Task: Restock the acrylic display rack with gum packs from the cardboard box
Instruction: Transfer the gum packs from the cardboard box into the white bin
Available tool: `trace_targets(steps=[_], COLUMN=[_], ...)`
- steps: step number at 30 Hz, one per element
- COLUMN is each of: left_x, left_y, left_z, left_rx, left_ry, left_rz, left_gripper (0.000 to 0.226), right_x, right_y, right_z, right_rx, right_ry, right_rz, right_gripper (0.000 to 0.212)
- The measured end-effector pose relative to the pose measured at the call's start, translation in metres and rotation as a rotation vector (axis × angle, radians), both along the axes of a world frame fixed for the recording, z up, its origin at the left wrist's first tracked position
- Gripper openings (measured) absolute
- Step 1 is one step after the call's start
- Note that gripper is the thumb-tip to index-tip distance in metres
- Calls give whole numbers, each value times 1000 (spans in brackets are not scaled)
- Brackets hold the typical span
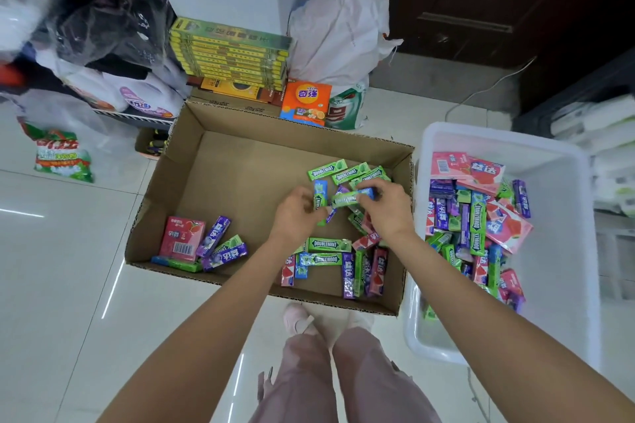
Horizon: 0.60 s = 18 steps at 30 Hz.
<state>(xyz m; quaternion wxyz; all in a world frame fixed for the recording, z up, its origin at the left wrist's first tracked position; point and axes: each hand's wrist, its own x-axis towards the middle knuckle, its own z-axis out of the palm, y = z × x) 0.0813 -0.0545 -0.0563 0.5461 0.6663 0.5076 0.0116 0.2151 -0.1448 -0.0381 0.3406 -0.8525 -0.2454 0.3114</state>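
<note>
Hands meet over the cardboard box [240, 161] on the floor: the left hand [297, 213] pinches a green gum pack [320, 197] standing up, and the right hand [386, 208] grips another green pack [347, 198] lying flat. Best to line both packs up the same way and hold them snug, so none drop back among the loose packs [330, 245] below. No acrylic rack shows from the head view, only a white bin [563, 161] beside the box.

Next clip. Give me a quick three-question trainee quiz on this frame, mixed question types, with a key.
1. True or false: the cardboard box stands left of the white tub.
2. The right hand pinches: A) a green gum pack B) a pink pack C) nothing
3. Fill in: the pink flat pack in the box lies near its front-____ corner.

Key: 1 true; 2 A; 3 left. The left hand also holds a pack.
</note>
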Motion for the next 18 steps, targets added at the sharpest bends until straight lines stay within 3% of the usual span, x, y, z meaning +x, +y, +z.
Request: trace_targets(steps=[3,7,10,14,18], left_x=[1,-2,-9,-24,-38], left_y=[-2,2,6,14,19], left_z=[15,24,19,5,5], left_rx=[-270,-311,-266,-187,-203], left_ry=[-225,-295,-226,-109,-78], left_rz=[206,328,333,384,348], left_gripper=[24,15,9,11,10], right_x=[-10,-25,-28,-23,-29], right_y=[4,9,9,6,14], right_z=[7,5,-1,-14,-16], right_rx=[208,186,124,-287,-453], right_ry=[325,306,157,-325,-537], right_rz=[-188,-26,93,374,495], right_gripper=[7,12,9,35,48])
